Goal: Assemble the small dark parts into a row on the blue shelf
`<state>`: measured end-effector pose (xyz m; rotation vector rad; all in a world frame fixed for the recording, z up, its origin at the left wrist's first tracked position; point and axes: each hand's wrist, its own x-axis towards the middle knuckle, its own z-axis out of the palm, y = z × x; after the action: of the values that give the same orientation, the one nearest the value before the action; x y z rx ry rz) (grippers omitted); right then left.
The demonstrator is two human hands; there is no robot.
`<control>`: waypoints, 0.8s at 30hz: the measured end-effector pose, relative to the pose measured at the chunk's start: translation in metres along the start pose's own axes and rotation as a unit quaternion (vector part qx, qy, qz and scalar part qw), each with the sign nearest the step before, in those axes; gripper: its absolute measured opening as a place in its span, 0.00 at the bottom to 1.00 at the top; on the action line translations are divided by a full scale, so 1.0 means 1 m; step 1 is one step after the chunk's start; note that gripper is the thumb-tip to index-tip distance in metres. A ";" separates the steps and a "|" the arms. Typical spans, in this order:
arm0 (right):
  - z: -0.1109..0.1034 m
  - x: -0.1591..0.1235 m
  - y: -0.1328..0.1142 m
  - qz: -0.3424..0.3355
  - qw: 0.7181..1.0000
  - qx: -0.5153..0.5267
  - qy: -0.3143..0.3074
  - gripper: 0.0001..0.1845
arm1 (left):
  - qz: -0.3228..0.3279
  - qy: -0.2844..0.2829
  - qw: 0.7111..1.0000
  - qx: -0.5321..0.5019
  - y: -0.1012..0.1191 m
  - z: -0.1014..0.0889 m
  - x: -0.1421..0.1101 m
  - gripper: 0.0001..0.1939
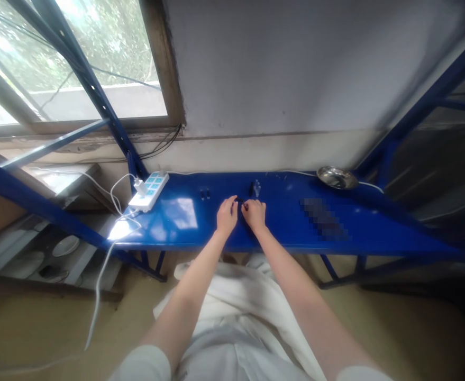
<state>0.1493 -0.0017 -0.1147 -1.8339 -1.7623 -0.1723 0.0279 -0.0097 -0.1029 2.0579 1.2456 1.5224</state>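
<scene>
My left hand [227, 217] and my right hand [255, 215] are close together just above the blue table, fingers pinched. Between the fingertips of both hands is a small, thin black piece [239, 199], partly hidden and too small to name. Just beyond my right hand stand a small black item [251, 188] and some clear, transparent pieces [257, 187]. Farther left, two small dark cylinders with lighter lower ends [205, 194] are set side by side.
A white power strip [149, 191] with a plug and cable lies at the table's left end. A shiny metal bowl [337, 178] stands at the back right. Tiny pieces [281, 177] lie near the back edge. A dark pixelated patch [323, 218] covers something on the right.
</scene>
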 end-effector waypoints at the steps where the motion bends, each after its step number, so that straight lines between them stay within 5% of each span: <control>1: -0.001 0.000 0.000 0.002 1.000 0.002 -0.001 0.10 | 0.009 -0.015 1.000 0.012 0.002 -0.001 0.000 0.17; 12: -0.004 -0.001 0.001 0.021 1.000 0.021 -0.011 0.09 | 0.072 -0.075 0.992 0.071 0.000 0.002 -0.003 0.17; 24: -0.006 -0.002 -0.002 -0.030 0.999 0.018 -0.020 0.08 | 0.029 -0.063 0.997 0.044 -0.003 0.005 -0.002 0.09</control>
<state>0.1493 -0.0065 -0.1105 -1.7712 -1.8386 -0.1270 0.0312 -0.0087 -0.1082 2.2267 1.2354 1.3608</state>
